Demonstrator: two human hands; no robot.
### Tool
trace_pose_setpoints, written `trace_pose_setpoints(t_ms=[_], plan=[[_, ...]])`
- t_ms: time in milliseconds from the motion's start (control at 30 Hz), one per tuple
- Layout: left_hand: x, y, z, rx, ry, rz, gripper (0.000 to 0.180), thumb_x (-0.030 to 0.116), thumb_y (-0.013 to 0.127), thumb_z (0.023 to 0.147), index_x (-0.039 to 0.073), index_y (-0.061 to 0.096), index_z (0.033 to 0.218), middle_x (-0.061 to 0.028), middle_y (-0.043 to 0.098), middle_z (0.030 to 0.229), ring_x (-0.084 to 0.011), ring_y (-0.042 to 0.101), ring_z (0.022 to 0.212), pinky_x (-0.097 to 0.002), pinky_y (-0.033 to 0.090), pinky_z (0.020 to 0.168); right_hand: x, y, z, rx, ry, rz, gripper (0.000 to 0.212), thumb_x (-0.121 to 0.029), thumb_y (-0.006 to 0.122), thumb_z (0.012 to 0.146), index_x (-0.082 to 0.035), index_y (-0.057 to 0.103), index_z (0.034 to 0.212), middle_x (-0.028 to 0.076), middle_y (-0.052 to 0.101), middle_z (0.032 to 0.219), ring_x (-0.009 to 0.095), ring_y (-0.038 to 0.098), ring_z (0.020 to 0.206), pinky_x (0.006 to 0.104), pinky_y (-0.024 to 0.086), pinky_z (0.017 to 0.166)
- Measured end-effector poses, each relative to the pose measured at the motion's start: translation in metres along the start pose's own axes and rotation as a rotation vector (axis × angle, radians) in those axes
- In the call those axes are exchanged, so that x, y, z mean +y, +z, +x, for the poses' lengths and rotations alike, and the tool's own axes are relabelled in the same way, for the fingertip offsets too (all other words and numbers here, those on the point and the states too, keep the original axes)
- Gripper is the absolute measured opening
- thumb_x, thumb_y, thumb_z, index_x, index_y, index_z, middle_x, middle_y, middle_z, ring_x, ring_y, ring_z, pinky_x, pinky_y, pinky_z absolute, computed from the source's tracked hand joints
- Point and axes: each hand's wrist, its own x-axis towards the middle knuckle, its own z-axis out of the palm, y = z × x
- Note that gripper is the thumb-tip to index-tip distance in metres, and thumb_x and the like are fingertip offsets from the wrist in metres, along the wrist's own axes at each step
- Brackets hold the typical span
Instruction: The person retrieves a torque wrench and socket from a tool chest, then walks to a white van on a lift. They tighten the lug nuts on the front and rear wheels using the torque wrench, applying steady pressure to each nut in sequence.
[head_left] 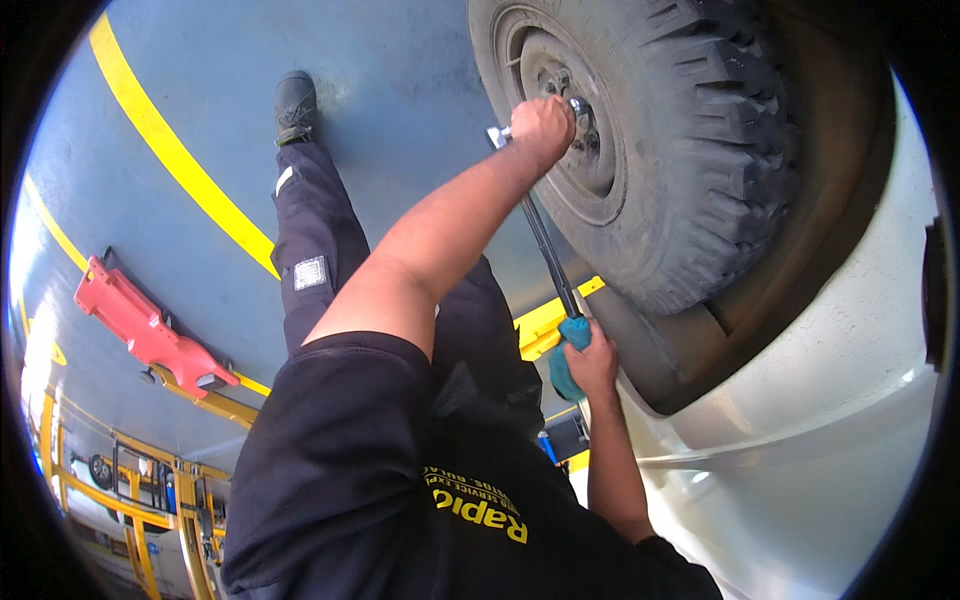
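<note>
A long-handled socket wrench with a dark bar and a chrome head runs slantwise beside the wheel. My left hand is closed around its head end and socket, right against the wheel hub. The chrome socket meets the lug nut area, though the exact nut is hidden. Lower down, my right hand grips the handle's end, with a teal cloth bunched between palm and bar. Both hold the one wrench. The wheel has a grey steel rim and a chunky black tyre, mounted on the vehicle.
White bodywork and the dark wheel arch surround the tyre on the right. A yellow metal beam lies behind the handle. On the blue-grey floor at left are a red creeper board, yellow lines and yellow frames. My boot stands ahead.
</note>
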Motion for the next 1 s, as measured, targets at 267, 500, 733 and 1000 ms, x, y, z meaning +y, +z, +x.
trace_pose_setpoints(t_ms=[267, 500, 733, 1000], plan=[[-0.029, 0.007, 0.020, -0.053, 0.084, -0.148, 0.051, 0.044, 0.050, 0.106, -0.002, 0.061, 0.125, -0.0246, 0.074, 0.109, -0.0391, 0.073, 0.105, -0.0475, 0.058, 0.092, 0.003, 0.010, 0.025, -0.028, -0.035, 0.091, 0.040, -0.019, 0.074, 0.079, -0.008, 0.062, 0.116, 0.023, 0.071, 0.101, 0.049, 0.066, 0.101, 0.0554, 0.053, 0.086], [0.002, -0.015, 0.001, -0.035, -0.069, -0.116, 0.033, 0.022, 0.046, 0.103, -0.005, 0.059, 0.117, -0.0238, 0.075, 0.108, -0.0374, 0.075, 0.102, -0.0466, 0.060, 0.087, -0.098, -0.114, -0.044, -0.094, 0.091, -0.054, 0.043, -0.019, 0.072, 0.082, -0.005, 0.061, 0.122, 0.027, 0.071, 0.107, 0.050, 0.066, 0.105, 0.0566, 0.053, 0.091], [-0.005, -0.006, 0.021, -0.192, -0.015, -0.100, 0.043, 0.021, 0.049, 0.101, -0.006, 0.057, 0.134, -0.0233, 0.071, 0.127, -0.0348, 0.071, 0.117, -0.0443, 0.057, 0.097, -0.051, -0.046, -0.015, -0.120, 0.083, -0.165, 0.037, -0.019, 0.071, 0.083, -0.004, 0.062, 0.116, 0.026, 0.072, 0.101, 0.050, 0.068, 0.097, 0.0581, 0.055, 0.085], [-0.011, -0.008, 0.025, -0.254, -0.127, -0.148, 0.065, 0.054, 0.051, 0.104, 0.001, 0.054, 0.142, -0.0197, 0.064, 0.140, -0.0351, 0.060, 0.132, -0.0467, 0.049, 0.109, -0.037, -0.038, -0.009, -0.028, -0.029, -0.237, 0.036, -0.023, 0.073, 0.082, -0.006, 0.062, 0.112, 0.023, 0.073, 0.097, 0.048, 0.070, 0.093, 0.0582, 0.056, 0.082]])
